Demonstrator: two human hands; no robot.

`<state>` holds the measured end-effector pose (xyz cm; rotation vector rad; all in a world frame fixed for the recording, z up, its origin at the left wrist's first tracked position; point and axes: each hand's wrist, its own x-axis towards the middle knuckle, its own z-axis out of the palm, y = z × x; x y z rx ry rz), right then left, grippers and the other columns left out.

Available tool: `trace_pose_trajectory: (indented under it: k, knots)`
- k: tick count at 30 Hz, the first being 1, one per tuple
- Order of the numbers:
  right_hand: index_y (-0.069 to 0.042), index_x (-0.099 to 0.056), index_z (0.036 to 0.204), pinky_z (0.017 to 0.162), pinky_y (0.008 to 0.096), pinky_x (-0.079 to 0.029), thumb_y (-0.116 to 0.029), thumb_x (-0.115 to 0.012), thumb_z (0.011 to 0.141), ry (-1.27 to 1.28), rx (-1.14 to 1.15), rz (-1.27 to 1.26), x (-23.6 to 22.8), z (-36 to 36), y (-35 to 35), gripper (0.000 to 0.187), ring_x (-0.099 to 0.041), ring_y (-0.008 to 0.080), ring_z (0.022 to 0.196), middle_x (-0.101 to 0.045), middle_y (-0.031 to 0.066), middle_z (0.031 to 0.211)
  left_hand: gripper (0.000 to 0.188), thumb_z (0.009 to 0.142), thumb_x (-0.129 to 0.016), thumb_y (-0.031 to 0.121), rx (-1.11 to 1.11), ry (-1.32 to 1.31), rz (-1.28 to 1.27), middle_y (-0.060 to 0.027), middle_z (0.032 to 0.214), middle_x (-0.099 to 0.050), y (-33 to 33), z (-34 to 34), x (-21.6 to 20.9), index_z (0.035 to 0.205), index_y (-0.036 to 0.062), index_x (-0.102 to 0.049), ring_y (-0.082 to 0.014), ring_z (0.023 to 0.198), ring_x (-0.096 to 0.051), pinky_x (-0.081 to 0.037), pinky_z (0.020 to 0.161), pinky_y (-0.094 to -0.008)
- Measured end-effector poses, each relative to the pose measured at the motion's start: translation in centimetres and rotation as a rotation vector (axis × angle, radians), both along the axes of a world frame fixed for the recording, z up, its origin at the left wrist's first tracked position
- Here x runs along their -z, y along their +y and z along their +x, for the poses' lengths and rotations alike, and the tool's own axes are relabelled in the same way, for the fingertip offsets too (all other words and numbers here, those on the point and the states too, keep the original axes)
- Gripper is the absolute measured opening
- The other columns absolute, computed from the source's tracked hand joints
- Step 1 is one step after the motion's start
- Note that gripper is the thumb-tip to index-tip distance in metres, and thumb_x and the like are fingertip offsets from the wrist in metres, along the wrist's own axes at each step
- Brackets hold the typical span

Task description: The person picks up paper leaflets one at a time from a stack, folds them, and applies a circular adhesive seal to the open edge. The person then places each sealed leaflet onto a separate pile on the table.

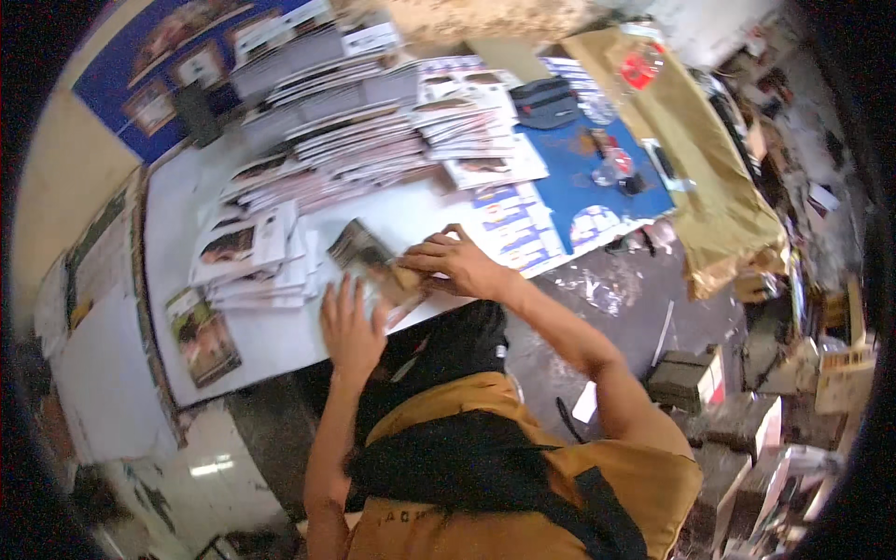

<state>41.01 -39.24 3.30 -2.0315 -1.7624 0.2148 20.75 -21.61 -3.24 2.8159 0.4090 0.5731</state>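
Glossy paper booklet (357,245), smooth tabletop (278,343)

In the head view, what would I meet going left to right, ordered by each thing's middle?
Lone green-and-brown booklet → small pile of white-covered booklets → left hand → right hand → blue sheet → tan sheet.

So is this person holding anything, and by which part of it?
Hard to tell: the right hand bends over the right side of the dark booklet, but blur hides any grip; the left hand, fingers spread, is at its near edge.
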Motion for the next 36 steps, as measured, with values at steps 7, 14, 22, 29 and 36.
trace_pose_trajectory:
  k: [7, 14, 22, 29, 36]
  knots:
    - [-0.026, -0.058, 0.139, 0.099, 0.0594, -0.04, -0.028, -0.066, 0.089, -0.158, 0.059, -0.003, 3.6, 4.4, 7.0, 0.051, -0.053, 0.0281, 0.124, -0.057, 0.0063, 0.13, 0.056, 0.094, -0.059, 0.034, 0.008, 0.03, -0.01, -0.0153, 0.151, -0.044, -0.5, 0.5, -0.2, 0.139, 0.0017, -0.053, -0.0412, 0.139, -0.038, -0.031, 0.115, -0.0536]
    - [-0.025, -0.055, 0.141, 0.096, 0.0545, -0.043, -0.028, -0.066, 0.091, -0.147, 0.083, 0.023, 3.6, 5.4, 10.5, 0.052, -0.052, 0.0309, 0.121, -0.057, 0.0076, 0.126, 0.057, 0.096, -0.057, 0.035, 0.01, 0.039, -0.067, -0.0171, 0.153, -0.042, -0.4, 0.3, -0.2, 0.142, 0.0024, -0.05, -0.0437, 0.14, -0.036, -0.029, 0.116, -0.0547]
    - [-0.025, -0.061, 0.138, 0.101, 0.0511, -0.036, -0.017, -0.073, 0.082, 0.093, -0.112, -0.169, 1.2, -0.6, -4.5, 0.058, -0.052, 0.0265, 0.121, -0.059, 0.0065, 0.127, 0.056, 0.088, -0.064, 0.024, -0.013, 0.202, -0.005, -0.0189, 0.147, -0.046, -0.7, 2.2, -3.0, 0.138, 0.0015, -0.052, -0.0432, 0.135, -0.04, -0.033, 0.112, -0.0556]
    - [0.003, -0.05, 0.136, 0.098, 0.0372, -0.048, -0.018, -0.062, 0.1, 0.737, 0.771, 0.636, 8.3, 2.5, -8.5, 0.043, -0.06, 0.0252, 0.112, -0.063, 0.0154, 0.121, 0.087, 0.063, -0.083, 0.026, 0.48, 0.538, 0.278, -0.0174, 0.15, -0.041, 0.2, 10.5, -8.2, 0.141, 0.006, -0.05, -0.0409, 0.141, -0.034, -0.024, 0.116, -0.0651]
    - [0.004, -0.044, 0.142, 0.105, 0.0362, -0.042, -0.018, -0.061, 0.101, 0.697, 0.842, 0.944, 9.9, 3.8, -7.2, 0.049, -0.054, 0.0247, 0.121, -0.056, 0.0164, 0.132, 0.052, 0.067, -0.081, 0.022, 0.556, 0.817, 0.352, -0.0065, 0.11, -0.06, 1.0, 10.7, -9.7, 0.112, 0.0096, -0.058, -0.0274, 0.116, -0.058, -0.025, 0.116, -0.064]
